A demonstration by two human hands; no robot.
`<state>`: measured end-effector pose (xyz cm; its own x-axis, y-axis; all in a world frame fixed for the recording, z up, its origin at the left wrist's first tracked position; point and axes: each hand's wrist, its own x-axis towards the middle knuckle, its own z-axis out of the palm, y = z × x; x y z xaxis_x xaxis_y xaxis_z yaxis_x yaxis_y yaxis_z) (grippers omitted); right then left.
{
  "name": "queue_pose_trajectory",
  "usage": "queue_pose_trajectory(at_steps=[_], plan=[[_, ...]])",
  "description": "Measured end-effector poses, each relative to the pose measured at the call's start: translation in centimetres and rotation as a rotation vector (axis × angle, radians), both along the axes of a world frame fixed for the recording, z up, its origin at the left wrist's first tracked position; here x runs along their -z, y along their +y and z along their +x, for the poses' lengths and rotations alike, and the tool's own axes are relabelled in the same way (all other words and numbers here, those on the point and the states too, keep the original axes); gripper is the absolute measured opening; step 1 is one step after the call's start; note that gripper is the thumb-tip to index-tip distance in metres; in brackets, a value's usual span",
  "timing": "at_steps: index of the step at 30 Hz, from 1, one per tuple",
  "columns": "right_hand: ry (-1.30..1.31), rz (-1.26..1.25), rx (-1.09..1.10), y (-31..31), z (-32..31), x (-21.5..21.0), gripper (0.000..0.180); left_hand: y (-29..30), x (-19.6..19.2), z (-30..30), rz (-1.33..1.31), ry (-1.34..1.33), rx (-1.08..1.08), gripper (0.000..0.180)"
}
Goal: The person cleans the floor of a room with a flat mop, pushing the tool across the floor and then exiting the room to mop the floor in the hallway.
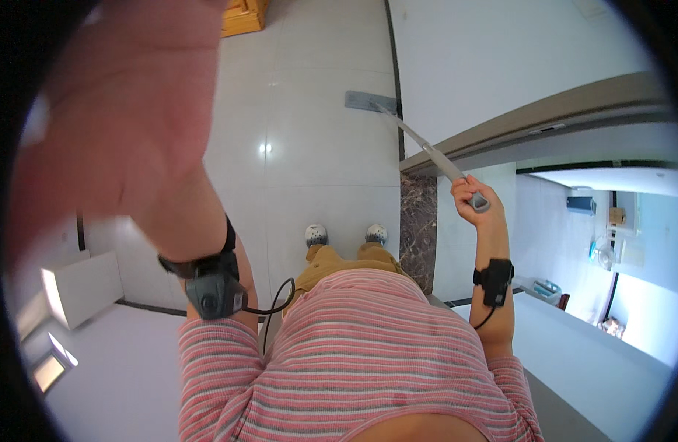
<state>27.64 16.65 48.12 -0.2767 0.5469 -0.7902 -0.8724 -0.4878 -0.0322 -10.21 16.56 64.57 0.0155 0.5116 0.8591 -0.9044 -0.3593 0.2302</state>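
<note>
My right hand (472, 200) is wrapped round the end of the grey handle of a flat mop (444, 162). The pole runs forward and to the left, down to a grey rectangular mop head (370, 101). That head lies flat on the pale floor tiles, its right end against the dark strip at the foot of the white wall. Large and blurred at the upper left, my left hand (133, 110) is raised close to the camera, with the palm in sight. Its fingers are cut off or smeared, and I see nothing held in it.
My feet in pale clogs (317, 234) stand on the tiled floor (317, 155). A dark marbled threshold (418, 228) lies right of them, at a doorway with a brown frame (530, 121). Beyond it is a room with a fan (603, 253). Wooden furniture (243, 18) stands far ahead.
</note>
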Motion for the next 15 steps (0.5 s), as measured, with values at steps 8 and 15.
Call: queue_pose_trajectory(at_steps=[8, 15], plan=[[-0.068, 0.062, -0.032, -3.8, -0.2, -4.2, 0.015, 6.4, 18.6, 4.0, -1.152, 0.736, -0.346, 0.029], [-0.133, 0.074, -0.026, -0.2, 0.7, -2.4, 0.015, 0.3, 28.2, 5.8, -1.589, 0.739, -0.067, 0.022]])
